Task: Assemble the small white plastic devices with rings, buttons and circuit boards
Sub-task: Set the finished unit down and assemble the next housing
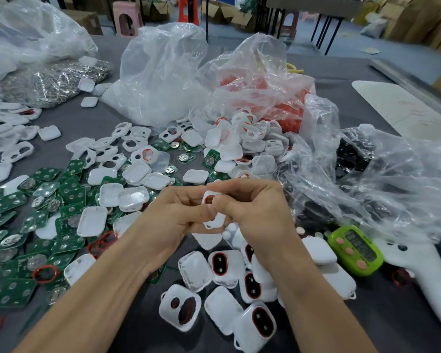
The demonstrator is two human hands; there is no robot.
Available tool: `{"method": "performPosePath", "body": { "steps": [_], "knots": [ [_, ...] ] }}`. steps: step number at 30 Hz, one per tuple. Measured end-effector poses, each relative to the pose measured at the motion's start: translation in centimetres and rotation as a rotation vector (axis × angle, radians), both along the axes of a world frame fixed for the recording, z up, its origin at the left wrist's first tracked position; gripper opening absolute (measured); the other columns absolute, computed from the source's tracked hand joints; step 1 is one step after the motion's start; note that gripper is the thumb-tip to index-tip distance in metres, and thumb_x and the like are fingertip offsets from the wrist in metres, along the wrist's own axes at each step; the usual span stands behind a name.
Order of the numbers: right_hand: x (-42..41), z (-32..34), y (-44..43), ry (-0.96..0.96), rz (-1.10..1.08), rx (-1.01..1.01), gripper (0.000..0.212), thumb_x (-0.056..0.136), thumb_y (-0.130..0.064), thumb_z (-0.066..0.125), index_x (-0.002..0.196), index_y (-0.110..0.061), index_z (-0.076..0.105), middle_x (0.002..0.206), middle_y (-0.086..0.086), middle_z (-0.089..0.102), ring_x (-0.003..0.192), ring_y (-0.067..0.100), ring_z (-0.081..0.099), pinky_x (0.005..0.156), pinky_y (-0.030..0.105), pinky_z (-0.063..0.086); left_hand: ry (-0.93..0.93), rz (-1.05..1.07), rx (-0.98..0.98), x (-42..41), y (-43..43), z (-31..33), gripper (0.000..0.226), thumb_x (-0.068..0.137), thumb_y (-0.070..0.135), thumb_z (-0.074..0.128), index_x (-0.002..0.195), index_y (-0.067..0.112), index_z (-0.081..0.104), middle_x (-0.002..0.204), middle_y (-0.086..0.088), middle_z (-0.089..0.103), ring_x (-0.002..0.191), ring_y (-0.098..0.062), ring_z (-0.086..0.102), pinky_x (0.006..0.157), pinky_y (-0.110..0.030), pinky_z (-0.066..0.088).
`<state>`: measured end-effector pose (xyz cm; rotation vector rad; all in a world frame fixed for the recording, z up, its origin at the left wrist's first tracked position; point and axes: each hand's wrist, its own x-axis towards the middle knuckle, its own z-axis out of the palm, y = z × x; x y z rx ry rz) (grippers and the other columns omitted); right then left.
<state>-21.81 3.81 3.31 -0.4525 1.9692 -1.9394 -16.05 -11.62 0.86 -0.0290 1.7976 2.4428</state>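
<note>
**A:** Which piece is in work now, and where is it?

**B:** One white shell (215, 220). It is held up over the grey table (94, 118), in the middle, between the left hand (173, 215) and the right hand (255, 207).

**A:** How do the fingers stand?

**B:** On both hands they are curled, and they pinch the shell from its two sides. The two thumbs meet on its face, just beside a red ring (208, 199) that sits in the upper opening.

**A:** So which step is it?

**B:** I judge that it is the seating of the ring, or of the button inside it. I cannot tell if a button is already there, because the thumbs hide most of the shell.

**A:** And after this?

**B:** I think a board is needed. The green circuit boards (49, 225) lie in a heap at the left, near the left hand. That hand should let go and take one while the right hand holds the shell. The board must go in with the correct side, and then a plain cover (92, 221) must be pressed on until it closes.

**A:** Are there ready pieces?

**B:** Some closed devices (252, 286) with red ring and black button lie under the wrists, near a green timer (355, 250). The loose heaps are much bigger, so I judge that most of the work remains.
</note>
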Motion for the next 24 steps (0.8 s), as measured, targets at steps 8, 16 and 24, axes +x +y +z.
{"method": "performPosePath", "body": {
  "steps": [8, 16, 24],
  "knots": [
    [-0.1, -0.1, 0.2, -0.021, -0.078, -0.052, 0.019, 0.061, -0.006, 0.08, 0.072, -0.021, 0.083, 0.082, 0.004, 0.08, 0.08, 0.024, 0.078, 0.08, 0.043, 0.064, 0.0, 0.081, -0.014, 0.0, 0.3, 0.4, 0.038, 0.085, 0.006, 0.063, 0.121, 0.003, 0.074, 0.122, -0.029, 0.069, 0.099, -0.031, 0.069, 0.079, -0.034, 0.061],
    [0.6, -0.8, -0.4, 0.321, -0.223, 0.292, 0.015, 0.089, -0.033, 0.072, 0.101, -0.036, 0.081, 0.084, -0.019, 0.076, 0.078, -0.004, 0.07, 0.073, 0.017, 0.054, 0.162, 0.65, -0.543, -0.4, 2.1, -0.6, 0.031, 0.087, 0.03, 0.067, 0.108, 0.05, 0.077, 0.093, 0.008, 0.08, 0.091, -0.01, 0.073, 0.087, -0.042, 0.06],
    [0.2, -0.1, -0.5, -0.125, -0.155, -0.015, 0.025, 0.101, -0.014, 0.064, 0.082, -0.013, 0.081, 0.083, 0.017, 0.078, 0.079, 0.035, 0.077, 0.074, 0.046, 0.065, 0.146, 0.557, -0.571, -0.1, 1.9, 0.0, 0.042, 0.082, 0.033, 0.076, 0.122, 0.047, 0.072, 0.102, 0.024, 0.076, 0.095, 0.002, 0.072, 0.084, -0.016, 0.056]
  ]
}}
